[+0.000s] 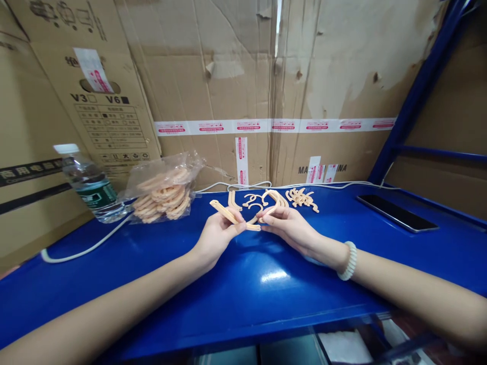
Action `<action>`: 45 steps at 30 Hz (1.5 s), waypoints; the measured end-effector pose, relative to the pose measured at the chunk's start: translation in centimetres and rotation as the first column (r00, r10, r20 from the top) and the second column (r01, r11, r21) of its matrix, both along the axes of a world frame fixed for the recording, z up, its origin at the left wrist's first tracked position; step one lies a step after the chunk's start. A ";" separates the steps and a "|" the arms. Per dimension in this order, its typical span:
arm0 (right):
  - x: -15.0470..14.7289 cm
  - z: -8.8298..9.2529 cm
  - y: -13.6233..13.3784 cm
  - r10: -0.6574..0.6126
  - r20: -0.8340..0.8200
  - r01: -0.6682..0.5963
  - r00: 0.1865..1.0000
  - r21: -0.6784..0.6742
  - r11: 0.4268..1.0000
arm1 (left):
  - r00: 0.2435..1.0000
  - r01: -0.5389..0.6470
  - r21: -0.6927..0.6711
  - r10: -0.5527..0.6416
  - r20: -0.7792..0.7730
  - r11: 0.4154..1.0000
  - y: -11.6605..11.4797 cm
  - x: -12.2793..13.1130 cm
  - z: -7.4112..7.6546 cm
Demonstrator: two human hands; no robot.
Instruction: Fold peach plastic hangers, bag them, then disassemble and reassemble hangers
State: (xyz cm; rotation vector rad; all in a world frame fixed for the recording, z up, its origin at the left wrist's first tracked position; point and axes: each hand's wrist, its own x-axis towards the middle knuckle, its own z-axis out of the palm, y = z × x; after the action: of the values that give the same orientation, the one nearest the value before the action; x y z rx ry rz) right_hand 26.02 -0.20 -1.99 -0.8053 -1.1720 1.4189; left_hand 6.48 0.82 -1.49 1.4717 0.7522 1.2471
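Observation:
My left hand [218, 237] is closed round a beige plastic bar [222, 210], bent in the middle, like one arm of a folding hanger. One end points up and left, the other reaches toward my right hand. My right hand [289, 228] pinches a thin curved beige piece [269, 212] close to the bar's right end; whether the two touch I cannot tell. Just behind my hands lie loose beige hooks [254, 198], a few straight bars [233, 198] and a stack of curved bars [279, 197]. Small beige parts [302, 197] are heaped to their right.
A clear bag of beige rings [163, 197] and a water bottle [93, 185] stand on the left of the blue table [182, 304]. A black phone [397, 212] lies at right. White cable [87, 248] runs along the left and back, before cardboard walls [213, 96].

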 end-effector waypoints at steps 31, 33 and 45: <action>-0.9 -0.4 -0.4 0.026 0.008 -0.026 1.000 -0.018 0.999 | 0.986 -0.031 0.285 0.076 -0.148 0.958 -1.3 0.1 -0.5; -0.9 -0.5 -0.4 0.021 0.009 -0.021 1.000 0.000 1.000 | 0.985 -0.025 0.280 0.072 -0.158 0.960 -1.4 0.1 -0.5; -0.9 -0.8 -0.2 -0.035 0.099 0.022 0.995 0.124 0.992 | 0.982 -0.054 0.192 0.087 -0.167 0.980 -1.8 0.6 -0.2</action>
State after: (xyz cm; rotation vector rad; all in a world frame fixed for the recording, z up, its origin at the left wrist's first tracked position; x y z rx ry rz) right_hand 25.16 -0.38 -2.75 -0.8113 -1.3070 1.2816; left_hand 7.12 -0.99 -1.71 1.7378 0.8272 1.2818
